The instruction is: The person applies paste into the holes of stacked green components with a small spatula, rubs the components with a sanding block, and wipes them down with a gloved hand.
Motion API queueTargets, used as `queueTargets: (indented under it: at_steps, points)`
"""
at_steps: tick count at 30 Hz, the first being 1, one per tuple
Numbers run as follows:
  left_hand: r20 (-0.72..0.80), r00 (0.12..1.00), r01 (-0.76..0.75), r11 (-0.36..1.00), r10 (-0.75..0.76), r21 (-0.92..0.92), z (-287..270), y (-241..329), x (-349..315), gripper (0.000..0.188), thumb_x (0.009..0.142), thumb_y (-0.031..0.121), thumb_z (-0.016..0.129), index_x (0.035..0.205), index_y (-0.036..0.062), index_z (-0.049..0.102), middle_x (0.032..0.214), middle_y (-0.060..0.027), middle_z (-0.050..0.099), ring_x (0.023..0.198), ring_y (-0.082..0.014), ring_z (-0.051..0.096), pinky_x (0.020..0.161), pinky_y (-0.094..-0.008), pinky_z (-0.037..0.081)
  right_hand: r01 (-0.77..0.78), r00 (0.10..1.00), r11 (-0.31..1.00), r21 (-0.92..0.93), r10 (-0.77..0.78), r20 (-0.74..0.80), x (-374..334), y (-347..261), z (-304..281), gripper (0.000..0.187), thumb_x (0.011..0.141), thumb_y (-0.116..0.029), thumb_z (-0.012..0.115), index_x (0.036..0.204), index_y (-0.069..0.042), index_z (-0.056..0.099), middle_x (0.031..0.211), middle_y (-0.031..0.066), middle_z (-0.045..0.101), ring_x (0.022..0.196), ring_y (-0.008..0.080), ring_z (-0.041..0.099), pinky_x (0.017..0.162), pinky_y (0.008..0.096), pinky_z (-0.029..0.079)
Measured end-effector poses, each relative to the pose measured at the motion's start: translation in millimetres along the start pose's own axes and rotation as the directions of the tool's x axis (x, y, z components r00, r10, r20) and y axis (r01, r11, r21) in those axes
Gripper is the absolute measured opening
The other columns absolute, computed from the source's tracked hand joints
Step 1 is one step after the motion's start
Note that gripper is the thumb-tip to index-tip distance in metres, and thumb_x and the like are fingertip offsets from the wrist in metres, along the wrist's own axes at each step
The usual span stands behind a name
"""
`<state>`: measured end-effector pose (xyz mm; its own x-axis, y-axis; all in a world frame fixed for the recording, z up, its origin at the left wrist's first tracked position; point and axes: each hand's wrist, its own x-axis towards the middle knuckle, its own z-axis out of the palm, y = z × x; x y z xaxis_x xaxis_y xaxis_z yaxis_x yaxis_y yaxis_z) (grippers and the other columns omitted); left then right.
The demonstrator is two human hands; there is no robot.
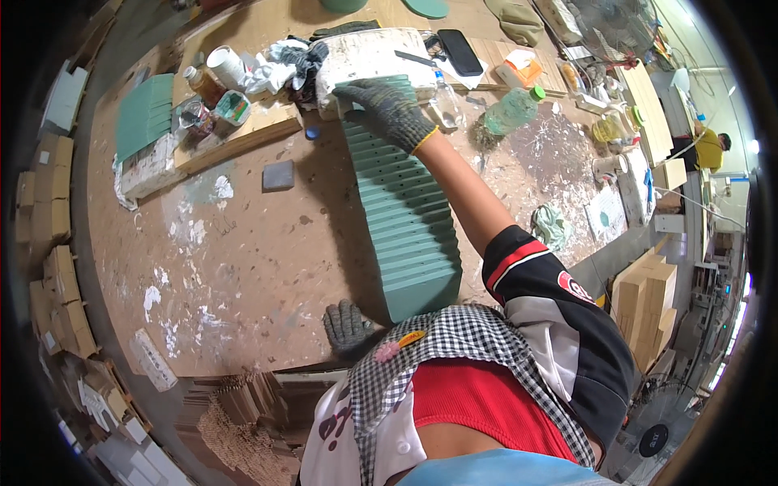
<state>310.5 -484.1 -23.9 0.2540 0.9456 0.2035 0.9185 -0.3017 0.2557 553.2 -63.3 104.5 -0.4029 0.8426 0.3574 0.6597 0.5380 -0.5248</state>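
Note:
A long row of overlapping green boards (409, 227) runs from the front edge of the table to a pale, paint-stained block (365, 50), in stepped rows. My right hand (389, 113), in a dark grey glove with a yellow cuff, reaches across the far end of the row. Its fingers lie over the last green board and close at its left edge; the fingertips are partly hidden. My left hand (348, 326), in a grey glove, rests at the table's front edge left of the row's near end. Its fingers are stretched upward, with nothing in them.
A dark square block (278, 176) lies left of the row. Bottles, cups and cloths crowd a wooden board (243, 138) at the far left, beside more green boards (146, 117). A green-capped bottle (512, 112), a phone (460, 53) and a crumpled cloth (551, 227) are at the right.

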Motion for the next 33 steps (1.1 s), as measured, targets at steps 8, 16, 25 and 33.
queueTargets:
  at_steps: [8, 16, 25, 33]
  points:
    - [-0.073, 0.997, 0.019, 1.0, -0.02, -0.013, 7.4, -0.4, 0.8, 0.042, 0.099, 0.035, 0.049, 0.116, 0.0, 0.064, 0.13, -0.0192, 0.062, 0.129, -0.0449, 0.052, 0.109, -0.0613, 0.04, -0.079, 0.996, 0.996, -0.051, 0.077, -0.036, -43.1, 32.2, -56.7, 0.028, 0.083, -0.009, 0.071, 0.11, -0.007, 0.066, 0.1, 0.0099, 0.07, 0.093, 0.0297, 0.067, 0.087, 0.0417, 0.054]
    - [-0.058, 0.998, 0.022, 1.0, -0.022, -0.009, 4.1, -5.7, -2.7, 0.043, 0.099, 0.036, 0.048, 0.116, 0.0, 0.064, 0.131, -0.0192, 0.062, 0.129, -0.0449, 0.052, 0.11, -0.0615, 0.04, -0.238, 0.968, 0.968, -0.075, 0.23, -0.1, -65.2, 50.4, -82.0, 0.041, 0.086, -0.01, 0.075, 0.125, -0.007, 0.065, 0.112, 0.0112, 0.07, 0.097, 0.0224, 0.07, 0.086, 0.0336, 0.057]
    - [-0.051, 0.999, 0.016, 1.0, -0.017, -0.006, 2.8, -4.4, -1.4, 0.044, 0.099, 0.038, 0.048, 0.117, 0.0, 0.064, 0.132, -0.0192, 0.061, 0.13, -0.0448, 0.052, 0.11, -0.0617, 0.039, 0.032, 0.998, 0.992, -0.123, -0.025, 0.056, 14.9, -4.5, 7.1, 0.025, 0.084, -0.011, 0.068, 0.109, -0.008, 0.065, 0.099, 0.0129, 0.066, 0.098, 0.0337, 0.063, 0.088, 0.044, 0.051]
    - [-0.057, 0.998, 0.019, 1.0, -0.019, -0.005, 4.6, -8.6, -1.0, 0.045, 0.099, 0.039, 0.048, 0.117, 0.0, 0.064, 0.132, -0.0192, 0.061, 0.13, -0.0447, 0.051, 0.11, -0.0619, 0.039, -0.099, 0.989, 0.983, -0.155, 0.08, -0.124, -44.0, 59.1, -58.7, 0.024, 0.082, -0.009, 0.067, 0.106, -0.008, 0.066, 0.095, 0.0115, 0.069, 0.093, 0.0322, 0.066, 0.083, 0.0427, 0.052]
